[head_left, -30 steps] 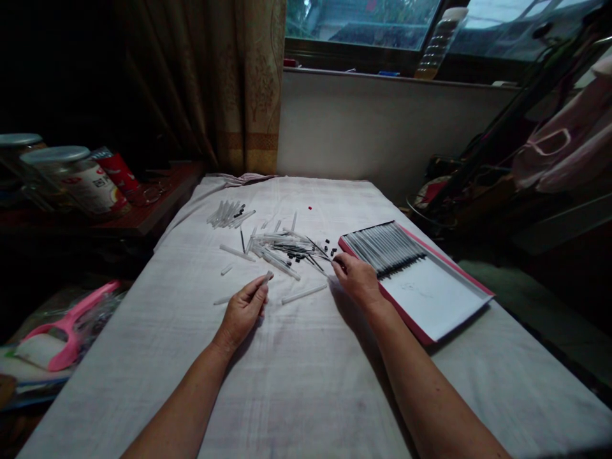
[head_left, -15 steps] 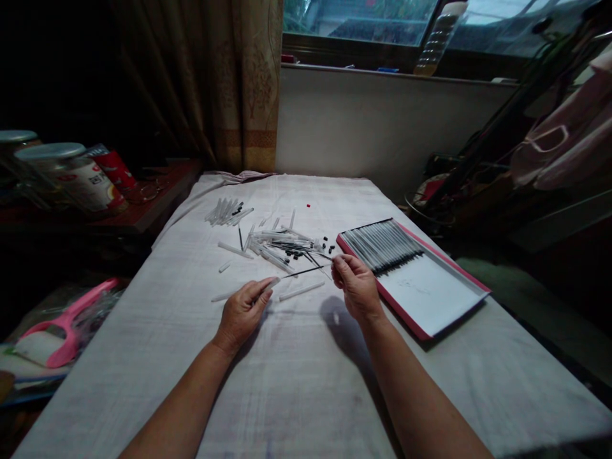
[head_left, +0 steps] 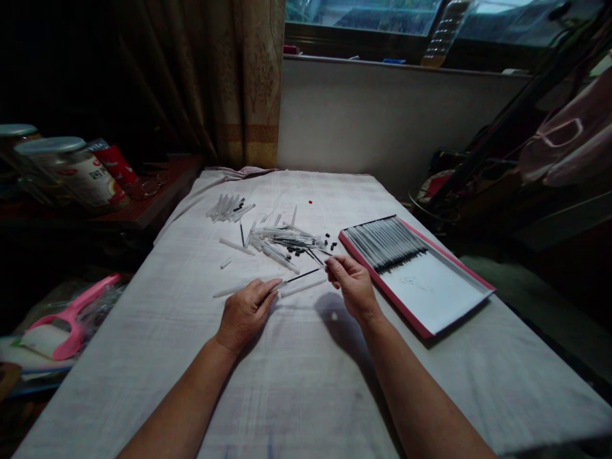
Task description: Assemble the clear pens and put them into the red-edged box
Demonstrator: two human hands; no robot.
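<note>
Your left hand (head_left: 246,312) has its fingers pinched on a clear pen tube (head_left: 280,286), mostly hidden, and the fingers of your right hand (head_left: 352,287) grip the right end of a dark refill (head_left: 302,276) stretching between both hands above the table (head_left: 296,376). A loose tube (head_left: 303,289) lies close under it; the jumbled pile of pen parts (head_left: 277,244) crowds just beyond. The open box (head_left: 449,296) flanks your right hand, with pens (head_left: 388,244) lined up inside; jars (head_left: 79,175) stand well left.

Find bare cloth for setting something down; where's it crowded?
Free: the cloth between left forearm and right forearm; also right of right forearm, below the red-sided box. Crowded: mid-table, with clear tubes, refills and small black pieces.
</note>
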